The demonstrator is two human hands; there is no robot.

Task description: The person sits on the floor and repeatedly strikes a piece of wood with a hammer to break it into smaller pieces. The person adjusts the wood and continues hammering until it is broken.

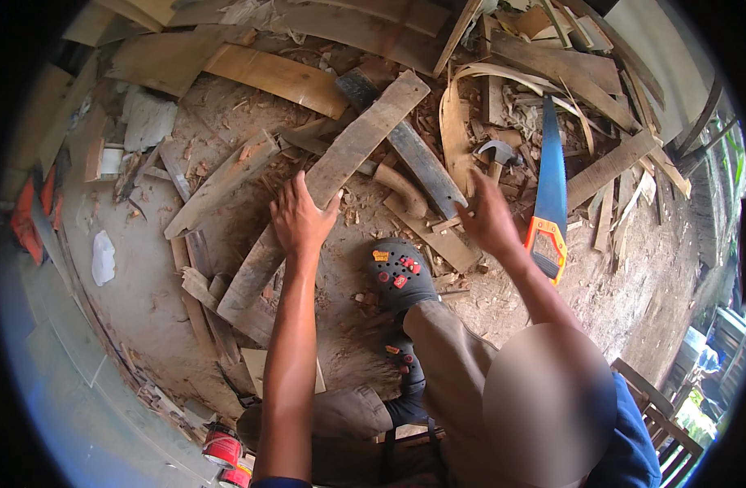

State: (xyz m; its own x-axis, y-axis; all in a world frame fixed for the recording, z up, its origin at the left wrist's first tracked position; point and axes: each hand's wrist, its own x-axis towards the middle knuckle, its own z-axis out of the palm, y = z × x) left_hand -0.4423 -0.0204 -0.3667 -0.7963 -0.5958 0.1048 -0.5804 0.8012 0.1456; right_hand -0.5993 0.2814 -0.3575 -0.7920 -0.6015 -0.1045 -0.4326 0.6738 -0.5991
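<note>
A long weathered wooden plank point(371, 124) lies slanted across other boards in front of me. My left hand point(302, 213) grips it from above, thumb at one edge and fingers at the other. Over to the right, my right hand point(493, 218) is slightly blurred, its fingers apart, with no held object visible. Just beyond those fingers is a hammer point(496, 152) with a metal claw head; part of its handle is hidden by the hand. Under the plank passes a dark, grey-painted board point(426, 167), whose near end is close to my right fingertips.
A handsaw point(552, 175) with an orange handle lies right of the hammer. A curved wooden piece point(401, 189) sits near my shoe point(403, 272). Scrap boards point(552, 65) pile up at the far right. Red cans point(222, 447) stand at the lower left. Wood chips litter the floor.
</note>
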